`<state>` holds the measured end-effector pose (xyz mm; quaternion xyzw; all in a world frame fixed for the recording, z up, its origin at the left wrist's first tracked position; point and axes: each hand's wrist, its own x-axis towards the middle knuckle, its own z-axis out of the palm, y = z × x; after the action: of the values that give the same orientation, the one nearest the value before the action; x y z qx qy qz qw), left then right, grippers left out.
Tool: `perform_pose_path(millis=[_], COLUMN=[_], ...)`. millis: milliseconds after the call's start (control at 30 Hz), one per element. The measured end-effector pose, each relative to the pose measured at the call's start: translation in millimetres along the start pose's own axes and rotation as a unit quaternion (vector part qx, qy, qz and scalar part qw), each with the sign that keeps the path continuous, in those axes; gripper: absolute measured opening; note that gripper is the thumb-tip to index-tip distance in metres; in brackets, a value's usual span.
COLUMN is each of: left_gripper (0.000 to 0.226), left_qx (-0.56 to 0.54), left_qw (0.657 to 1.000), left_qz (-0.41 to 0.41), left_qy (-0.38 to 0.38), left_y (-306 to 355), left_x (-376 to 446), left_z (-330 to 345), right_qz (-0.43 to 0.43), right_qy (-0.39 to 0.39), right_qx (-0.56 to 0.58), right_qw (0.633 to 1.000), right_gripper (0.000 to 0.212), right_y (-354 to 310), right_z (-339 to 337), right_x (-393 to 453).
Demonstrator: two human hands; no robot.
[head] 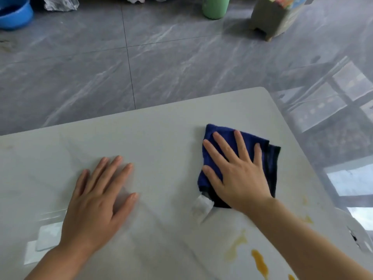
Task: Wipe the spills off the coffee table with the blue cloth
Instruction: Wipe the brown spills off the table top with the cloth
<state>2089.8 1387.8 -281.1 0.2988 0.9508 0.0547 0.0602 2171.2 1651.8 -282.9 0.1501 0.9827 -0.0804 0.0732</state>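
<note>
A folded blue cloth (270, 158) lies on the white coffee table (157, 134), toward its right side. My right hand (238, 170) presses flat on the cloth with fingers spread, and a white tag (201, 205) sticks out at the cloth's near corner. My left hand (99, 197) rests flat on the bare tabletop to the left, fingers apart, holding nothing. Orange-yellow spills (260, 263) streak the table near the bottom right, under my right forearm, with smaller spots (306, 219) closer to the right edge.
White stickers (46, 237) lie on the table by my left wrist. Beyond the table's far edge is grey tiled floor with a blue basin (14, 15), a crumpled plastic bag (60, 4), a green container (216, 7) and a small stool (276, 17).
</note>
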Motion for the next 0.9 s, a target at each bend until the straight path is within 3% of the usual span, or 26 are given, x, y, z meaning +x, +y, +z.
perform_pose_path(millis=[233, 367, 467, 567, 767, 900], left_gripper=[0.073, 0.073, 0.073, 0.069, 0.065, 0.066], left_qx=[-0.001, -0.002, 0.001, -0.001, -0.010, -0.012], left_qw=[1.000, 1.000, 1.000, 1.000, 1.000, 1.000], left_qz=[0.000, 0.001, 0.000, 0.000, -0.009, -0.007], left_qy=[0.001, 0.002, 0.006, 0.011, 0.023, 0.026], left_y=[-1, -1, -1, -1, -2, -2], left_x=[-1, -1, -2, -2, -3, -4], left_z=[3, 2, 3, 4, 7, 6], right_qz=[0.145, 0.021, -0.071, -0.077, 0.086, -0.016], right_qy=[0.006, -0.004, -0.020, -0.013, -0.004, -0.006], right_qx=[0.017, 0.006, -0.008, -0.008, 0.003, 0.018], right_qw=[0.989, 1.000, 0.997, 0.997, 0.996, 1.000], right_gripper=[0.062, 0.063, 0.058, 0.057, 0.061, 0.065], right_y=[36, -31, -61, -45, 9, -53], right_z=[-1, 9, 13, 8, 6, 21], right_x=[-43, -90, -81, -50, -63, -136])
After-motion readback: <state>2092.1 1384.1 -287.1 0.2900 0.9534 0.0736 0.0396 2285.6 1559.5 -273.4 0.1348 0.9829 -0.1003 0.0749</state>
